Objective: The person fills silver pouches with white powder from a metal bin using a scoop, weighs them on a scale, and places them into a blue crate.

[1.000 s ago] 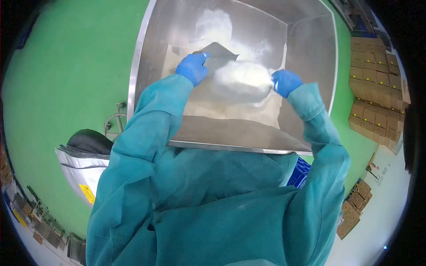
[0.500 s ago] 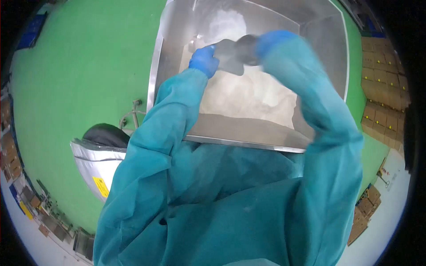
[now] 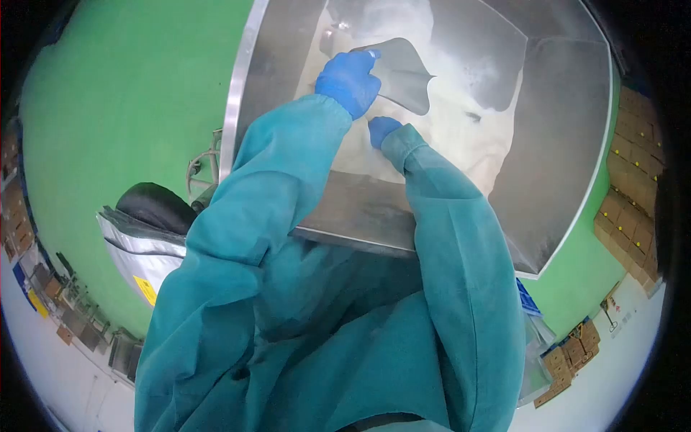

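Observation:
A grey, flexible bag (image 3: 403,75) spreads out over pale powder (image 3: 457,147) in a deep steel bin (image 3: 565,137). My left hand (image 3: 350,81), in a blue glove, is closed on the bag's left edge. Just below and to the right, my right hand (image 3: 384,132) is curled into a fist low over the powder, close under the bag. Whatever is in that fist, if anything, is hidden from view. A small dark mark (image 3: 473,116) shows in the powder to the right of the bag.
Beside the bin at left is a silver sack (image 3: 144,259) with a yellow label, along with a black rounded object (image 3: 155,205). Stacked cardboard boxes (image 3: 630,187) stand on the right. The bin's near rim (image 3: 353,241) crosses in front of my body.
My right hand has come down and left from the bag's right side to the powder; the dark rounded thing beside it is out of sight. My view has shifted, and the bag appears more spread.

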`<action>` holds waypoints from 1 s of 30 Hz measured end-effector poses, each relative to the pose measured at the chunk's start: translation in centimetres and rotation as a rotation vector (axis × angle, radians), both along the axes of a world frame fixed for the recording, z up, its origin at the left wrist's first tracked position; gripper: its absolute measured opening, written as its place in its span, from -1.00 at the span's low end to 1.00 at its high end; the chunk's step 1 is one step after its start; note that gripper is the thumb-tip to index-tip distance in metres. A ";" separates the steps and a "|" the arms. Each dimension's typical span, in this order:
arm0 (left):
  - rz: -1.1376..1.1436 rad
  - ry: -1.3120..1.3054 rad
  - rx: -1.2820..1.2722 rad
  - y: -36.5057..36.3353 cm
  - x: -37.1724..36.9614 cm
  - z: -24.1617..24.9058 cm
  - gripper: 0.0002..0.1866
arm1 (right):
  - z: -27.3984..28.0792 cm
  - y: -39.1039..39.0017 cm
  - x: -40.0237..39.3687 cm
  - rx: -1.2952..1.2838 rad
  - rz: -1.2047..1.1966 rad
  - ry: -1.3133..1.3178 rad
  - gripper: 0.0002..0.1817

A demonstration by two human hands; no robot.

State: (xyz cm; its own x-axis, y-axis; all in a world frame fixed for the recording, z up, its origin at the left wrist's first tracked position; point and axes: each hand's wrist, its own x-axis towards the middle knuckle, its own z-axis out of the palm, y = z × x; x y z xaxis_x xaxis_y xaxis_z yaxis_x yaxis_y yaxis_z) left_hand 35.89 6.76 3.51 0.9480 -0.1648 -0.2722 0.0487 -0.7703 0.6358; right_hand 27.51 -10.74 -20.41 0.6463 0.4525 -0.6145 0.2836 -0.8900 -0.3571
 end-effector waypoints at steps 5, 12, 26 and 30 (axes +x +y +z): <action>-0.005 0.080 0.005 0.3 0.4 0.5 -0.50 | 2.9 -1.2 0.0 0.144 -0.072 0.016 -0.54; -0.024 0.123 -0.048 0.5 1.2 1.0 -0.47 | 17.5 -8.3 3.3 0.064 -0.093 0.125 -0.67; -0.095 -0.096 -0.258 0.9 2.5 -3.3 -0.51 | 44.3 1.0 10.7 -0.021 -0.011 -0.383 -0.74; -0.105 0.028 -0.041 1.2 3.2 -1.5 -0.45 | 39.6 4.7 11.5 -0.212 0.069 -0.326 -0.75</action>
